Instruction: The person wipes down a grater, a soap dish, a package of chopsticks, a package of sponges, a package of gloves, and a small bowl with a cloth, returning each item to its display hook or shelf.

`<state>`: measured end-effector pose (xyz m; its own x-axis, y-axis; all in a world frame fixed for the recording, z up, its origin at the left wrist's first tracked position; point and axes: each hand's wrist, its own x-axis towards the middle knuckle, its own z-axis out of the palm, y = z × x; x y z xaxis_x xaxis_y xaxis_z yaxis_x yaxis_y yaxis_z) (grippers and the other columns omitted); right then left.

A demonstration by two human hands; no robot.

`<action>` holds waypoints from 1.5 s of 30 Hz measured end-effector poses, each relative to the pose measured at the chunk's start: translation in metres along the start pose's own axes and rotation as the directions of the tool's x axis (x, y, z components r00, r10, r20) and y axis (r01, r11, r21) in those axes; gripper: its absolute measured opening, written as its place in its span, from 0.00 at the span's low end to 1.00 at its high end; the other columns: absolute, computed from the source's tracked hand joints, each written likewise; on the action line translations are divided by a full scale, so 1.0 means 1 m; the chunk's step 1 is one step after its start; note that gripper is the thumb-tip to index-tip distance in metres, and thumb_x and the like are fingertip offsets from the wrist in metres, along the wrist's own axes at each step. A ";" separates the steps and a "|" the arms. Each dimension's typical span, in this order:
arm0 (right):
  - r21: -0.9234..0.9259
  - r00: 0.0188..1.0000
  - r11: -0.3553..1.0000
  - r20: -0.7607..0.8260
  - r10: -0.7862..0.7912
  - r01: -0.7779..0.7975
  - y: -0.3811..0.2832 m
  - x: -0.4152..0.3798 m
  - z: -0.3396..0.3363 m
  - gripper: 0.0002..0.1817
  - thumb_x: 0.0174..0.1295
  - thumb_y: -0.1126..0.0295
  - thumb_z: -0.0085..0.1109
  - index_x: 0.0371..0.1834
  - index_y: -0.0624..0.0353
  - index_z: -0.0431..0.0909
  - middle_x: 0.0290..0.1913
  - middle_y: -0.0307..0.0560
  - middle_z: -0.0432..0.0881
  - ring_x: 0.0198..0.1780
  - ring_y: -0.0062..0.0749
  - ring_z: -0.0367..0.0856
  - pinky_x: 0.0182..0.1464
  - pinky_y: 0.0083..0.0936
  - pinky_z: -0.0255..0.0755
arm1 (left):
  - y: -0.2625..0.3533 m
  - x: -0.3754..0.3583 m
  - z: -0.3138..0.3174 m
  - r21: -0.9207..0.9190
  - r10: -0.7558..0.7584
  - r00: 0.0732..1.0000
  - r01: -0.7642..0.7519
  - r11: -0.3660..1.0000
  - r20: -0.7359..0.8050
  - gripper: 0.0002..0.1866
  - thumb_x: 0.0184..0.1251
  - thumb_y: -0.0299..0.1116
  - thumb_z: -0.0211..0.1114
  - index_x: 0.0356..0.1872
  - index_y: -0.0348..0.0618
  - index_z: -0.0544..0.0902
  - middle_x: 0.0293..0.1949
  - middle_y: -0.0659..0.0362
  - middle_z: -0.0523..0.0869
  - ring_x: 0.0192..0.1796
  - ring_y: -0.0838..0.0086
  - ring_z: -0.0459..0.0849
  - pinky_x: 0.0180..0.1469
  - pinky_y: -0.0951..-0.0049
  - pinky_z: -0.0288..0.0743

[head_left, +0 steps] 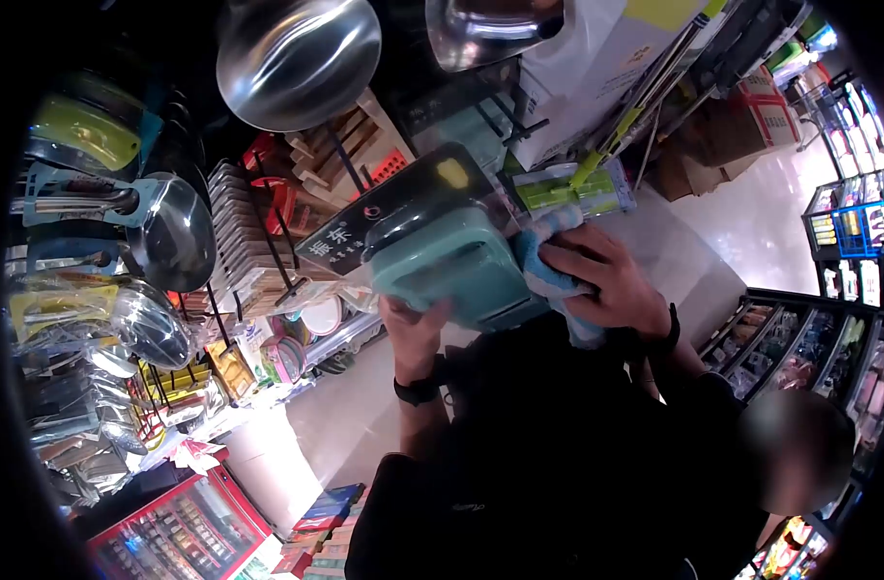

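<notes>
A teal, box-like item (451, 261) in clear wrapping, with a black printed card (350, 237) along its upper side, is tilted in front of my body. My left hand (415, 333) grips its lower left edge, the thumb lying on the teal face. At its right edge, my right hand (601, 280) is closed round a bunched blue-and-white cloth (548, 256). The cloth overlaps the side of the item in this view, and part of it hangs below my fingers.
Metal ladles (302, 63) and packaged utensils hang on hooks above and left. Wooden racks (340, 150) hang behind the item. A green-handled tool (606, 150) and cardboard boxes (741, 126) are at upper right. Another person (795, 454) is at lower right, near shelves (799, 348).
</notes>
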<state>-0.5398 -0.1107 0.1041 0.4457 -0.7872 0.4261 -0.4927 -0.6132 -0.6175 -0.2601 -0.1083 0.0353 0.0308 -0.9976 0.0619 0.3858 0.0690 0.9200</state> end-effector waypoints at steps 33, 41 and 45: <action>-0.035 0.978 0.999 -0.208 -0.022 0.015 0.009 0.003 0.000 0.29 0.47 0.72 0.61 0.58 0.60 0.79 0.48 0.55 0.77 0.46 0.50 0.78 0.48 0.37 0.75 | -0.020 -0.008 0.004 0.161 -0.227 0.957 0.199 0.967 0.181 0.24 0.51 0.17 0.74 0.52 0.36 0.78 0.47 0.58 0.84 0.47 0.74 0.83 0.47 0.71 0.80; 0.090 0.993 0.991 -0.058 0.101 -0.096 0.029 -0.045 0.035 0.30 0.47 0.72 0.62 0.59 0.63 0.78 0.51 0.56 0.79 0.49 0.51 0.79 0.53 0.38 0.75 | -0.022 -0.010 -0.008 0.172 -0.059 0.992 0.038 0.984 0.115 0.24 0.52 0.19 0.75 0.51 0.38 0.78 0.44 0.60 0.82 0.49 0.76 0.81 0.49 0.74 0.78; 0.045 0.943 0.998 -0.327 0.065 -0.053 0.012 -0.035 0.027 0.29 0.47 0.74 0.61 0.58 0.65 0.77 0.52 0.60 0.78 0.50 0.54 0.79 0.54 0.39 0.74 | -0.021 -0.006 -0.016 0.281 -0.312 0.927 0.249 0.927 0.207 0.26 0.52 0.22 0.76 0.53 0.38 0.77 0.41 0.61 0.82 0.44 0.79 0.81 0.45 0.75 0.78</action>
<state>-0.5408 -0.0886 0.0641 0.1436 -0.8034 0.5778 -0.4818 -0.5668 -0.6683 -0.2537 -0.1033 0.0090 -0.2832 -0.9473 -0.1496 0.1056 -0.1859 0.9769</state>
